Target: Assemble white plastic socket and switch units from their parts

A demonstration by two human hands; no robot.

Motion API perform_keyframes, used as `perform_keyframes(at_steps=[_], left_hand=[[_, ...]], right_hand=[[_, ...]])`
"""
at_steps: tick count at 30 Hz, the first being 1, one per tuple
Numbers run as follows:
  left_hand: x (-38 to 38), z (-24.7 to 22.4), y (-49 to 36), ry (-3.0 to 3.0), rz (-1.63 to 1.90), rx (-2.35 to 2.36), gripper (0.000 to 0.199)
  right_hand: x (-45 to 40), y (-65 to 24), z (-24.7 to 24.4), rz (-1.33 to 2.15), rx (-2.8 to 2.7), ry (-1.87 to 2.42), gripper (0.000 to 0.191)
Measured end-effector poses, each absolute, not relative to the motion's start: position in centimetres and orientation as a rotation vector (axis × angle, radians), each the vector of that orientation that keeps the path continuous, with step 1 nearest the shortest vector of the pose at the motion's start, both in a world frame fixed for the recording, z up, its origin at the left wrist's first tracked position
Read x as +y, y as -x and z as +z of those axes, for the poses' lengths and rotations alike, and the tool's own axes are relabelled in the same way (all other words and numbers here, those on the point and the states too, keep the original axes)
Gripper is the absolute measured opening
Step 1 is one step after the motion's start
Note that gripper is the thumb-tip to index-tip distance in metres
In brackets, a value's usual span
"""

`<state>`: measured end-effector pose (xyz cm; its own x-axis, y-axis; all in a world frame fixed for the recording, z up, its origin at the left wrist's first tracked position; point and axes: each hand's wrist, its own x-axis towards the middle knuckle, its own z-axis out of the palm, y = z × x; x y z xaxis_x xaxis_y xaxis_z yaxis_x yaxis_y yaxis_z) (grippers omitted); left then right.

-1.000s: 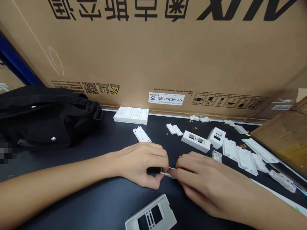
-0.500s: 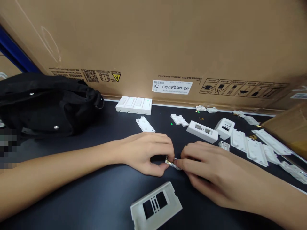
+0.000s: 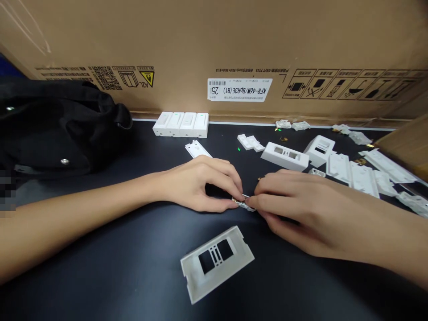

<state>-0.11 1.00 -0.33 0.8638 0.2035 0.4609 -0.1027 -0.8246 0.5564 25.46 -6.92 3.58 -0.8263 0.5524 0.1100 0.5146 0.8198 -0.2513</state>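
Observation:
My left hand (image 3: 203,185) and my right hand (image 3: 297,209) meet over the dark bench, fingertips pinching a small white plastic part with a metal piece (image 3: 244,204) from either side. The fingers hide most of it. Just below my hands lies a white plastic frame (image 3: 217,263) with rectangular openings, touching neither hand. A white slotted plate (image 3: 198,149) lies just beyond my left fingers, partly hidden behind them. A white housing (image 3: 285,156) stands just beyond my right hand.
Along the back of the dark bench (image 3: 133,276), a cardboard carton (image 3: 214,44) stands behind a row of white rocker switches (image 3: 180,125). A black bag (image 3: 56,125) sits at left. Several white plastic parts (image 3: 364,179) and small brass bits are scattered at right.
The head view has tilted, shifting the bench and carton upward in the picture. Both hands keep pinching the small part, and the brown flap at right has receded.

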Motion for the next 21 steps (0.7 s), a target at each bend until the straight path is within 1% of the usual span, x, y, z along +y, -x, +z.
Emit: perform_keyframes(at_steps=[12, 17, 21], left_hand=[[0.71, -0.16, 0.10, -2.569, 0.691, 0.042, 0.013], [0.46, -0.11, 0.01, -2.594, 0.705, 0.075, 0.012], [0.42, -0.10, -0.12, -2.595, 0.698, 0.081, 0.012]], right_hand=[[-7.00, -25.50, 3.31, 0.280, -2.815, 0.841, 0.028], [-6.98, -25.33, 3.12, 0.279, -2.799, 0.873, 0.022], [-7.01, -25.30, 3.11, 0.272, -2.800, 0.879, 0.022]])
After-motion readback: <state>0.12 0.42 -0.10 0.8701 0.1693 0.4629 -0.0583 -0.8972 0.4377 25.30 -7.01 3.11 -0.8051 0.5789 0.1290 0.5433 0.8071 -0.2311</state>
